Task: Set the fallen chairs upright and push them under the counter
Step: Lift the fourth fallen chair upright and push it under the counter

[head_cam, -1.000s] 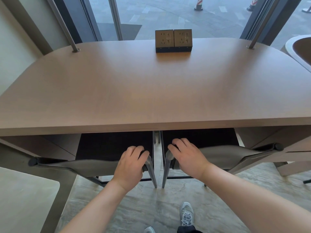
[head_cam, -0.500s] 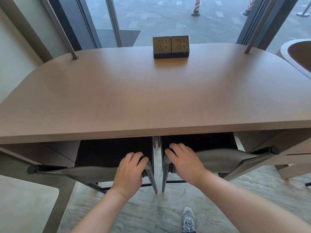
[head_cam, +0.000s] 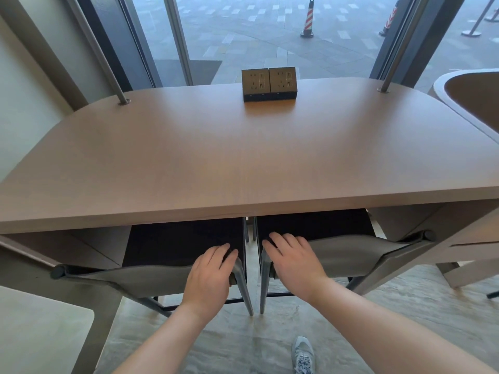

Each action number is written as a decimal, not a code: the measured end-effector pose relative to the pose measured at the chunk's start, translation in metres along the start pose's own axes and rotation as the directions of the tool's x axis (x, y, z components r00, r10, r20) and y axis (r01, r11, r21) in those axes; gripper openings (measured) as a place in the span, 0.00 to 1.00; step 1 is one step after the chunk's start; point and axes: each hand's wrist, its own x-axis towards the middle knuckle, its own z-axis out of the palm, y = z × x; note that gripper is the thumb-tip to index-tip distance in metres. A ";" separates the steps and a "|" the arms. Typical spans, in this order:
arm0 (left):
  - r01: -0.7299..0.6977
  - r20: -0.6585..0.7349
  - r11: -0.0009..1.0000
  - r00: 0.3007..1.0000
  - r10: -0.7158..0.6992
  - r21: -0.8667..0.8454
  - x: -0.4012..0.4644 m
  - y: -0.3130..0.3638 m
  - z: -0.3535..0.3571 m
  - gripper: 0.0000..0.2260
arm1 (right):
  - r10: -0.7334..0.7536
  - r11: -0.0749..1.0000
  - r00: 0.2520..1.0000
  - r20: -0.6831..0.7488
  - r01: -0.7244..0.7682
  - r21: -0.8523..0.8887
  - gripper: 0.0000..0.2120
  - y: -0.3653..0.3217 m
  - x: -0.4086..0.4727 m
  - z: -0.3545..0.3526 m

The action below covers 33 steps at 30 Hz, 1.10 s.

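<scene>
Chairs stand upright side by side, seats under the counter [head_cam: 243,163]; my left hand [head_cam: 209,279] grips the left chair [head_cam: 129,279] backrest, my right hand [head_cam: 293,263] the right chair [head_cam: 351,255] backrest.

The counter [head_cam: 243,157] hides the front of both chair seats from you. At 7 o'clock your left hand [head_cam: 209,276] covers the left chair's [head_cam: 129,279] backrest corner; your right hand [head_cam: 293,261] covers the right chair's [head_cam: 348,252]. At 6 o'clock the bottom edge cuts off your shoe [head_cam: 303,356].
</scene>
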 end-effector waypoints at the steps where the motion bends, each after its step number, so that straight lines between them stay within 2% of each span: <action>1: -0.015 -0.004 1.000 1.000 0.015 -0.001 0.002 -0.002 -0.001 0.29 | 0.007 1.000 1.000 -0.001 -0.007 -0.001 0.32 -0.001 0.000 0.000; 5: -0.063 -0.003 0.998 0.998 0.063 0.012 0.006 -0.008 -0.005 0.28 | 0.044 0.999 0.999 0.025 -0.044 -0.001 0.31 -0.004 0.006 -0.003; 14: -0.079 -0.009 0.997 0.997 0.079 0.014 0.011 -0.008 -0.013 0.27 | 0.012 1.000 0.997 0.075 -0.013 0.010 0.29 0.003 0.017 -0.005; 33: -0.042 -0.047 0.999 0.998 0.041 -0.029 0.019 -0.004 -0.012 0.26 | 0.003 0.999 0.998 0.059 -0.006 0.044 0.30 0.007 0.018 -0.004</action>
